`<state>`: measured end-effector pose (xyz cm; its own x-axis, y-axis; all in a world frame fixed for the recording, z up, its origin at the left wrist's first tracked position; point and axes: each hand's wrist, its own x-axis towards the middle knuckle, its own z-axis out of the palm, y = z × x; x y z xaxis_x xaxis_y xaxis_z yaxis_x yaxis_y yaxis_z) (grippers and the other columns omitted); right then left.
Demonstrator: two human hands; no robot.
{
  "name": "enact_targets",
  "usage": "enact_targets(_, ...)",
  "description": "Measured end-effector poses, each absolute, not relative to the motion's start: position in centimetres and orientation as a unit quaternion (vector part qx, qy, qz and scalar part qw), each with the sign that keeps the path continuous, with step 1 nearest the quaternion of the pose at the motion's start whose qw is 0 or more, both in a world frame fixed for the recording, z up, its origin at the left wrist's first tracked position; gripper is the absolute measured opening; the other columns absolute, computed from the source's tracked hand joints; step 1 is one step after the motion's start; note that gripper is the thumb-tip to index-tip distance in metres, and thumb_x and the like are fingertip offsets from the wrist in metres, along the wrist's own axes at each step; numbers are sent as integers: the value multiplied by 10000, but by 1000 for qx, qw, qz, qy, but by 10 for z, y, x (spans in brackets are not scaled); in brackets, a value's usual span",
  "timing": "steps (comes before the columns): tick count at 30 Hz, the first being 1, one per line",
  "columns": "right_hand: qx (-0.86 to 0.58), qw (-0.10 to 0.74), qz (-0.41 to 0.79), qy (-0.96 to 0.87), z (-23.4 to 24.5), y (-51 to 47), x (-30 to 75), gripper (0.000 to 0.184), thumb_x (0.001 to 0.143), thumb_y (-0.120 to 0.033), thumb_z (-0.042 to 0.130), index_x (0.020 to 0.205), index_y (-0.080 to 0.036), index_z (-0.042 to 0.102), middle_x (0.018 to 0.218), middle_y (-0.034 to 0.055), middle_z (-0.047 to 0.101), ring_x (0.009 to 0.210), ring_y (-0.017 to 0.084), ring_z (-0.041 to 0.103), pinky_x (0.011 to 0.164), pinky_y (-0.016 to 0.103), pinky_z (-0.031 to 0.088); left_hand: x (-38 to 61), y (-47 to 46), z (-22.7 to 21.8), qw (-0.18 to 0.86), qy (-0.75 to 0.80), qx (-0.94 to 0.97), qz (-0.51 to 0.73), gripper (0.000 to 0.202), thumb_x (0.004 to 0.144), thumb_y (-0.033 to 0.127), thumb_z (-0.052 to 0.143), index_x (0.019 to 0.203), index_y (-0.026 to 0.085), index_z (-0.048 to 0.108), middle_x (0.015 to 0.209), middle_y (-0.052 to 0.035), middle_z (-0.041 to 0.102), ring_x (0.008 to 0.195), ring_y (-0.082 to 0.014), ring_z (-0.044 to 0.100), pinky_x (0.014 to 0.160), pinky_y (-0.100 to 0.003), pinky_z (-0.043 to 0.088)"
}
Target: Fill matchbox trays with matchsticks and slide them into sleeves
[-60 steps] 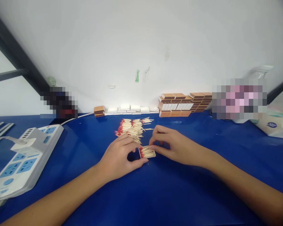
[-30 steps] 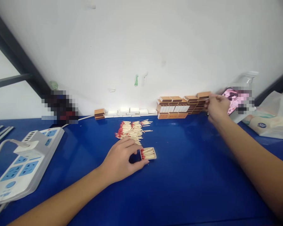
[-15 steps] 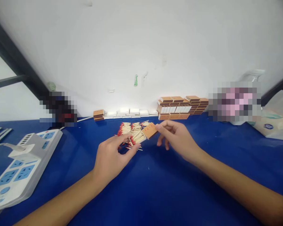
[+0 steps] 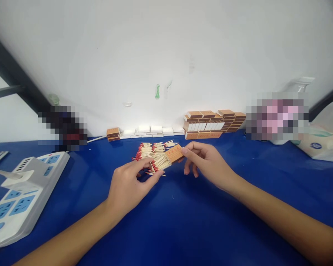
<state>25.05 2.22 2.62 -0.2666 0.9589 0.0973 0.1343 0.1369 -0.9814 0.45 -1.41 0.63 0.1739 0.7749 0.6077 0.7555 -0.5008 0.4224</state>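
My left hand (image 4: 127, 184) pinches a white matchbox tray (image 4: 160, 163) filled with red-tipped matches, lifted a little above the blue table (image 4: 183, 221). My right hand (image 4: 207, 162) grips a brown matchbox sleeve (image 4: 174, 153) by its end, and the sleeve sits over the tray's far end. Just behind them lies a loose pile of matches (image 4: 152, 149) on the table.
Stacked brown matchboxes (image 4: 213, 123) and a row of white trays (image 4: 152, 130) line the wall. A white and blue power strip (image 4: 19, 184) lies at the left, a plastic bag (image 4: 324, 140) at the right.
My right hand reached to the brown stack, took a sleeve and brought it back. My left hand lifted the filled tray off the table, and the sleeve now meets the tray.
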Motion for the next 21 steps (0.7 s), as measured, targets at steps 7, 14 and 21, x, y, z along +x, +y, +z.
enact_targets(7, -422, 427, 495, -628, 25, 26, 253, 439, 896, -627, 712, 824, -203, 626, 710, 23, 720, 511, 135, 660, 404, 224, 452, 4, -13, 7, 23, 497, 763, 412, 337, 871, 463, 809, 1113, 230, 787, 911, -11, 821, 650, -170, 739, 613, -303, 620)
enact_targets(14, -409, 413, 506, -637, 26, 25, 253, 454, 909, -615, 707, 815, -183, 606, 768, 42, 740, 518, 126, 670, 402, 212, 451, 4, -12, 7, 24, 490, 762, 423, 330, 873, 460, 811, 1110, 232, 788, 918, -14, 818, 681, -165, 741, 625, -287, 616)
enact_targets(21, -397, 401, 529, -634, 21, 24, 253, 501, 975, -535, 663, 1333, -209, 535, 815, 23, 744, 533, 152, 690, 391, 220, 458, 4, -12, 3, 16, 446, 784, 430, 372, 853, 470, 839, 1086, 188, 770, 885, -24, 802, 644, -154, 711, 627, -290, 612)
